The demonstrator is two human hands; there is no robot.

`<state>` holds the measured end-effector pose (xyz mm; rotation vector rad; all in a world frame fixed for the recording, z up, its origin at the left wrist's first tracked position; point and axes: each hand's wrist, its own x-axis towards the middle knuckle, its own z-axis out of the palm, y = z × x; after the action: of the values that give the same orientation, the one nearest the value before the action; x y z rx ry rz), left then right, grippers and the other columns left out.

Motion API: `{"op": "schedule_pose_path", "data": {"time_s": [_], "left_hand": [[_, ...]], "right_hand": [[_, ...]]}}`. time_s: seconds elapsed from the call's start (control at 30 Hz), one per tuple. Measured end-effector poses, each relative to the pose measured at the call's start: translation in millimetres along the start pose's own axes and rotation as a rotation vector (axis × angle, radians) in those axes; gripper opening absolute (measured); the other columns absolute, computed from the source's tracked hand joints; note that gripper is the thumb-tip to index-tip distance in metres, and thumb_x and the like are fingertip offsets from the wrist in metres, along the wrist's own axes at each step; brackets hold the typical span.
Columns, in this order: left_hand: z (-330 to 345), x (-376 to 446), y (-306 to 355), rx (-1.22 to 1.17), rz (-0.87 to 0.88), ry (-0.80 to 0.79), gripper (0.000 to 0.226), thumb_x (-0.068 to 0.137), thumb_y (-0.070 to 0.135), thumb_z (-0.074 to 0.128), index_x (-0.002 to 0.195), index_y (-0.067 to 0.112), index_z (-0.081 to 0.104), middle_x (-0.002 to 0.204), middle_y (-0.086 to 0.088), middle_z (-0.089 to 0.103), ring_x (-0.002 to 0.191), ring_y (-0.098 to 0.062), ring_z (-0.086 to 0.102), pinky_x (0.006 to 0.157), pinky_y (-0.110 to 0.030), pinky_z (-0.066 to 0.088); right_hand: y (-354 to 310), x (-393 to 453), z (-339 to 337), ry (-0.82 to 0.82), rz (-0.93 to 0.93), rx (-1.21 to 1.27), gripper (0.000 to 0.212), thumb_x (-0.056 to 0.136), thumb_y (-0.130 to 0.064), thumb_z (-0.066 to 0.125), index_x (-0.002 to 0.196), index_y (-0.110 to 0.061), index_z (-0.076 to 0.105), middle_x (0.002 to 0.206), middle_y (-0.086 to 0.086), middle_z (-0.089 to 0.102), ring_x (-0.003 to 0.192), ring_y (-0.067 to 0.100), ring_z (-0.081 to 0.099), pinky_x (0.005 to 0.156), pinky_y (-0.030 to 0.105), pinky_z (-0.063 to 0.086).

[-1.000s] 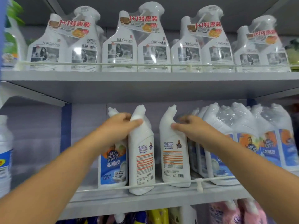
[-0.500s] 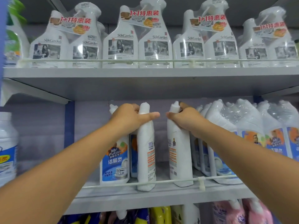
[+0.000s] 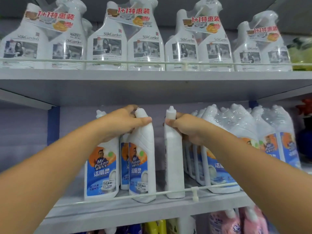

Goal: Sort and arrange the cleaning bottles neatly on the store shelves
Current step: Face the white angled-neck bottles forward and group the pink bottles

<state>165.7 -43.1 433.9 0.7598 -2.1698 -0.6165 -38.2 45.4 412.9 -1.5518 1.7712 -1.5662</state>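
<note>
On the middle shelf [image 3: 118, 210] my left hand [image 3: 121, 122] grips the neck of a white toilet-cleaner bottle [image 3: 143, 166] whose blue front label faces me. My right hand [image 3: 187, 127] grips the neck of a second white bottle [image 3: 173, 162], which stands edge-on so its label is hidden. Both bottles stand upright behind the white wire rail [image 3: 168, 192]. Another blue-labelled bottle [image 3: 101, 171] stands at the left, partly behind my left wrist, with one more half hidden behind it.
Shrink-wrapped packs of the same cleaner [image 3: 236, 149] fill the shelf to the right. The upper shelf [image 3: 152, 76] carries several twin packs of white spray bottles [image 3: 125, 41]. Pink bottles [image 3: 236, 222] and yellow bottles [image 3: 157, 227] show below. A blue upright [image 3: 53, 125] bounds the left.
Both bottles have been turned: the left one now shows its blue front label instead of the back, the right one has rotated to edge-on. The hands shifted slightly on the necks.
</note>
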Motion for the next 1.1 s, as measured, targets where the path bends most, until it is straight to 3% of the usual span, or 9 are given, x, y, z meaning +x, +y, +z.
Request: {"op": "schedule_pose_path", "data": {"time_s": [0.1, 0.23, 0.37, 0.6, 0.73, 0.9, 1.1], "left_hand": [[-16, -4, 3, 0.074, -0.001, -0.15, 0.075, 0.087, 0.043, 0.075, 0.15, 0.031, 0.034, 0.126, 0.005, 0.07, 0.11, -0.019, 0.07, 0.102, -0.043, 0.054], [-10, -6, 8, 0.239, -0.009, -0.012, 0.069, 0.084, 0.051, 0.075, 0.139, 0.034, 0.038, 0.118, 0.005, 0.068, 0.098, -0.019, 0.068, 0.081, -0.035, 0.056], [-5, -1, 8, 0.322, -0.031, 0.101, 0.079, 0.077, 0.058, 0.079, 0.14, 0.031, 0.04, 0.122, 0.002, 0.065, 0.104, -0.024, 0.064, 0.092, -0.042, 0.054], [-2, 2, 8, 0.4, -0.084, 0.192, 0.076, 0.074, 0.058, 0.082, 0.133, 0.026, 0.046, 0.114, 0.0, 0.058, 0.099, -0.026, 0.058, 0.08, -0.036, 0.048], [-8, 1, 10, 0.473, -0.047, 0.176, 0.081, 0.072, 0.057, 0.083, 0.137, 0.024, 0.048, 0.121, -0.001, 0.061, 0.099, -0.024, 0.059, 0.079, -0.034, 0.047], [-15, -3, 15, 0.721, -0.006, -0.005, 0.081, 0.071, 0.051, 0.088, 0.134, 0.026, 0.044, 0.116, 0.003, 0.062, 0.097, -0.022, 0.062, 0.078, -0.034, 0.051], [-4, 2, 7, 0.738, 0.006, 0.048, 0.076, 0.074, 0.051, 0.086, 0.132, 0.023, 0.045, 0.12, -0.001, 0.062, 0.101, -0.026, 0.062, 0.083, -0.038, 0.055]], "right_hand": [[-1, 0, -2, -0.008, 0.014, 0.02, 0.027, 0.103, -0.029, 0.057, 0.126, -0.014, 0.056, 0.104, 0.012, 0.066, 0.086, 0.029, 0.065, 0.088, 0.052, 0.058], [-6, -2, 4, 0.026, 0.021, -0.065, 0.032, 0.1, -0.035, 0.062, 0.129, -0.024, 0.054, 0.114, 0.011, 0.067, 0.099, 0.033, 0.069, 0.083, 0.057, 0.061], [-8, -6, 6, 0.063, 0.011, -0.123, 0.039, 0.098, -0.04, 0.063, 0.133, -0.026, 0.052, 0.114, 0.01, 0.067, 0.097, 0.034, 0.07, 0.08, 0.054, 0.062], [-6, -8, 3, 0.069, -0.013, -0.138, 0.04, 0.099, -0.04, 0.062, 0.135, -0.026, 0.054, 0.112, 0.009, 0.069, 0.095, 0.033, 0.071, 0.076, 0.054, 0.063], [-6, -8, 4, 0.081, -0.02, -0.144, 0.042, 0.099, -0.04, 0.062, 0.137, -0.026, 0.053, 0.111, 0.008, 0.069, 0.094, 0.031, 0.071, 0.076, 0.053, 0.063], [-5, -7, 5, 0.085, -0.029, -0.153, 0.039, 0.099, -0.041, 0.062, 0.134, -0.026, 0.054, 0.108, 0.007, 0.07, 0.091, 0.03, 0.072, 0.076, 0.052, 0.063], [-2, -7, 8, 0.101, -0.061, -0.167, 0.037, 0.098, -0.042, 0.062, 0.131, -0.026, 0.056, 0.108, 0.006, 0.069, 0.093, 0.03, 0.071, 0.075, 0.053, 0.063]]}}
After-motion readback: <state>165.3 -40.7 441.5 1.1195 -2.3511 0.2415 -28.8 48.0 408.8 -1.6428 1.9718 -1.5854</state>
